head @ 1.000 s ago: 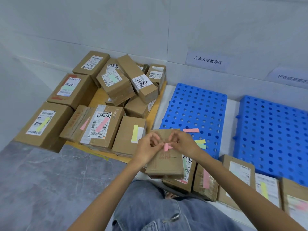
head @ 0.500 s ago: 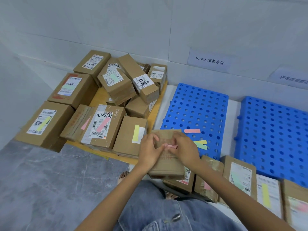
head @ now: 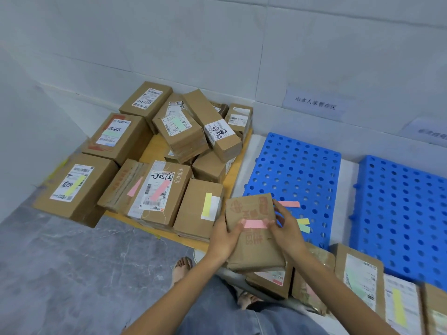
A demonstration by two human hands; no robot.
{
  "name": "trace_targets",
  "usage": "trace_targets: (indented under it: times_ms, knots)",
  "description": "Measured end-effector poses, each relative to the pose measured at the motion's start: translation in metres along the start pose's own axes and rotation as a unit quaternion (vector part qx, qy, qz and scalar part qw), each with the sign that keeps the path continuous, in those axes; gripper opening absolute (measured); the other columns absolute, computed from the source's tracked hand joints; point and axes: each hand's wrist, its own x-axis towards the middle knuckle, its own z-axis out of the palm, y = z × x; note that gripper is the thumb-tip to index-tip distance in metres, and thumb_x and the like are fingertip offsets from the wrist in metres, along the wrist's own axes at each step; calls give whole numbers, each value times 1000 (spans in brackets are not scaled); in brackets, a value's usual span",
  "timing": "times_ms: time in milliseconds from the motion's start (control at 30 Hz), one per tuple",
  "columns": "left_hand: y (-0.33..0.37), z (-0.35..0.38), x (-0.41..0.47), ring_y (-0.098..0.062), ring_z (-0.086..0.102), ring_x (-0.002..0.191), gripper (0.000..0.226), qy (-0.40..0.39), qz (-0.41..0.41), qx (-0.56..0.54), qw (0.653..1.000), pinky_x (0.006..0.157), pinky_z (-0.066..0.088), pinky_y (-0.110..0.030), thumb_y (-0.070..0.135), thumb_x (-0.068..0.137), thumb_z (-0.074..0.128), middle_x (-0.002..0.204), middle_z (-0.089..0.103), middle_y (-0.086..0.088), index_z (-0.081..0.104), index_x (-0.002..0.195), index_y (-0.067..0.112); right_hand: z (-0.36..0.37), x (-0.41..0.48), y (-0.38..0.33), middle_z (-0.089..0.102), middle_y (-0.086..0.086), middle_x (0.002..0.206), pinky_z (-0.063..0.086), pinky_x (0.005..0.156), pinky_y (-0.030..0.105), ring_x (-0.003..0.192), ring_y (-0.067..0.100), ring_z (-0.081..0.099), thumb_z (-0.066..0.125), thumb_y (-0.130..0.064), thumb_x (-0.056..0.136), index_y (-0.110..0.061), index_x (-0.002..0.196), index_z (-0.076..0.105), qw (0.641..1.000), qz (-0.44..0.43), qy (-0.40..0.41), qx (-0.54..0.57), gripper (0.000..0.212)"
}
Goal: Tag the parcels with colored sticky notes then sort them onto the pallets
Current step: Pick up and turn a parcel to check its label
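Left hand grips the left edge of a brown parcel, thumb on top, fingers wrapped under. Right hand holds the opposite edge, thumb down on the top face, fingers along the side. The parcel is held between both hands, tilted, red print facing up. A pink sticky note lies flat across the top face, one end at the left thumb, the other under the right thumb.

Just past the right hand: a blue pallet with loose notes at its near edge, pink, yellow and green. A second blue pallet sits further out on the right hand's side.

Beyond the left hand and outward: a pile of tagged parcels on a yellow board, with pink, yellow and green notes on them. Below the held parcel and alongside the right forearm: a row of parcels, some tagged yellow or green. Grey floor is under the left forearm.
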Motion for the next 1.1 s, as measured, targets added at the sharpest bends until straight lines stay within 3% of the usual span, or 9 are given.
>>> trace_targets:
  times_ms: [100, 200, 267, 367, 533, 667, 833, 933, 1100]
  knots:
    - [34, -17, -3, -9, 65, 99, 16, 35, 49, -57, 997, 76, 53, -20, 30, 91, 62, 102, 67, 11, 56, 106, 30, -15, -2, -53, 51, -6, 135, 44, 103, 35, 124, 9, 49, 52, -1, 94, -33, 135, 42, 996, -61, -42, 56, 53]
    - [82, -49, 2, -2, 65, 95, 20, 68, 118, -102, 986, 72, 53, -20, 31, 91, 62, 107, 67, 7, 56, 109, 34, -20, -7, -116, 49, -21, 129, 50, 88, 16, 110, -15, 52, 47, 5, 95, -33, 136, 39, 981, -127, -87, 120, 56]
    - [114, -81, 13, 2, 62, 95, 26, 106, 158, -89, 978, 73, 52, -18, 40, 88, 64, 110, 64, 10, 53, 112, 40, -11, -1, -152, 45, -24, 136, 46, 88, 8, 116, -19, 45, 45, 5, 95, -33, 138, 38, 971, -169, -107, 131, 57]
    - [149, -143, 37, 3, 60, 99, 38, 148, 183, -72, 969, 80, 52, -21, 52, 76, 63, 114, 61, 11, 51, 112, 48, 28, 14, -200, 41, -32, 136, 43, 95, 11, 126, -16, 37, 44, 5, 96, -39, 139, 31, 957, -225, -134, 125, 64]
    - [174, -269, 93, 6, 61, 89, 33, 188, 185, 13, 965, 69, 46, -12, 37, 89, 64, 102, 64, 15, 58, 119, 23, 145, 58, -267, 32, -19, 146, 30, 114, 26, 134, -11, 28, 44, 5, 93, -16, 153, 3, 943, -290, -143, 83, 75]
    - [157, -350, 158, -14, 60, 88, 29, 182, 122, 88, 972, 61, 42, -10, 29, 94, 60, 99, 61, 4, 62, 117, 12, 248, 113, -283, 41, 0, 144, 40, 107, 47, 132, 15, 41, 50, 1, 91, -25, 148, 26, 964, -188, -112, 152, 67]
    - [124, -392, 239, -18, 59, 95, 28, 48, 23, 186, 981, 78, 45, -27, 40, 90, 61, 108, 59, -1, 63, 107, 18, 315, 159, -267, 57, 6, 126, 53, 90, 39, 115, 23, 55, 48, 2, 94, -21, 129, 48, 980, -9, -85, 180, 42]
    - [121, -395, 271, -23, 58, 108, 39, -10, -27, 222, 975, 81, 41, -25, 33, 95, 56, 120, 59, -4, 57, 124, 7, 324, 177, -263, 57, 10, 123, 55, 72, 31, 110, 25, 56, 48, -4, 97, -16, 130, 48, 979, 53, -74, 180, 35]
    - [119, -389, 304, -29, 55, 115, 34, -52, -55, 202, 976, 81, 43, -28, 23, 101, 42, 126, 58, -13, 53, 127, 4, 332, 208, -261, 59, 8, 122, 49, 95, 49, 113, 27, 55, 44, -14, 99, -17, 127, 50, 992, 77, -15, 102, 29]
